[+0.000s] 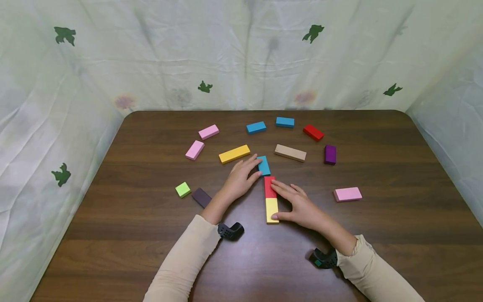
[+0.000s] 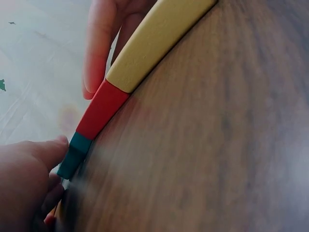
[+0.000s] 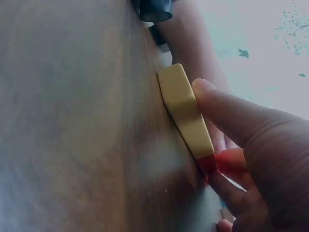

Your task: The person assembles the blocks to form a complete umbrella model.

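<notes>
Pale creased cloth behind brown table

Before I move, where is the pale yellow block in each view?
Head: pale yellow block, below and slightly right of center.
Left wrist: pale yellow block, upper middle, cut by top edge.
Right wrist: pale yellow block, just right of center.
Shared landmark: the red block touching its end.

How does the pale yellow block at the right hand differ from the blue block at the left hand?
The pale yellow block lies nearer than the red block, the blue block farther. The pale yellow block lines up with it; the blue block sits slightly turned. The right hand touches the pale yellow block, the left hand the blue block. Both lie flat.
</notes>
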A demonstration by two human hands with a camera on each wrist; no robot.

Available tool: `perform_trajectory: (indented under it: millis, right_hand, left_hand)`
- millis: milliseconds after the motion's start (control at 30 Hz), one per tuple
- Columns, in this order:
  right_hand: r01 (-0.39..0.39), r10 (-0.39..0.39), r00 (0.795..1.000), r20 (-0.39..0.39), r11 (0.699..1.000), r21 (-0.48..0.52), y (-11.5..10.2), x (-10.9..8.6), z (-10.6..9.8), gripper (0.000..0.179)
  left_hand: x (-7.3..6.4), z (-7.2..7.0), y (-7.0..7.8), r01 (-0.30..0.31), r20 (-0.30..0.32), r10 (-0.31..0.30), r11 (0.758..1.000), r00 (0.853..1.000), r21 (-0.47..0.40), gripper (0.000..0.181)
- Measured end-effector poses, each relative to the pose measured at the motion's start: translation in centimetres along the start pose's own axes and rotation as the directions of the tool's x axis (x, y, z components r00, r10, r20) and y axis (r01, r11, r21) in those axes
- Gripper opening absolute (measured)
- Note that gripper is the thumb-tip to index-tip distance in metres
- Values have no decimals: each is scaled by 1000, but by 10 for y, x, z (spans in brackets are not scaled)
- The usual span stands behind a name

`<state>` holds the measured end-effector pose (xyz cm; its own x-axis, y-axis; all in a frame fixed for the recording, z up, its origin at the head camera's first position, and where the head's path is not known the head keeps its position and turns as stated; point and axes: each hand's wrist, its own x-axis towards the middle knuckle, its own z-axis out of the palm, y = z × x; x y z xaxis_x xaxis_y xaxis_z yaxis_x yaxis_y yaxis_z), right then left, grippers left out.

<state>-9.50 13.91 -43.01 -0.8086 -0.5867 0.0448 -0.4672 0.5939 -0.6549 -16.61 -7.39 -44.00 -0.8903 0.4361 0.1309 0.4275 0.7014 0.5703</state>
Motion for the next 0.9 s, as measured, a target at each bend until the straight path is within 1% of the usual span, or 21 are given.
perform_trajectory:
  millis: [133, 233, 500, 633, 900]
  right_hand:
    - [7, -7, 1000, -9, 1000, -6, 0, 0, 0, 81]
    - [20, -20, 1000, -18, 1000, -10, -1, 0, 1, 82]
    - [39, -39, 999, -37, 999, -7, -2, 0, 0, 81]
    - [38, -38, 999, -33, 999, -7, -2, 0, 0, 81]
    - [28, -28, 999, -25, 1000, -4, -3, -1, 0, 81]
  left_hand:
    - [2, 1, 3, 14, -9, -14, 1000, 1000, 11, 43]
    - [3, 3, 4, 13, -17, -13, 999, 1000, 31, 42]
    - [4, 4, 6, -10, -32, 12, 998, 999, 60, 39]
    - [4, 4, 6, -18, -24, 20, 997, 1000, 76, 39]
    - [4, 4, 6, -7, -12, 8, 997, 1000, 76, 41]
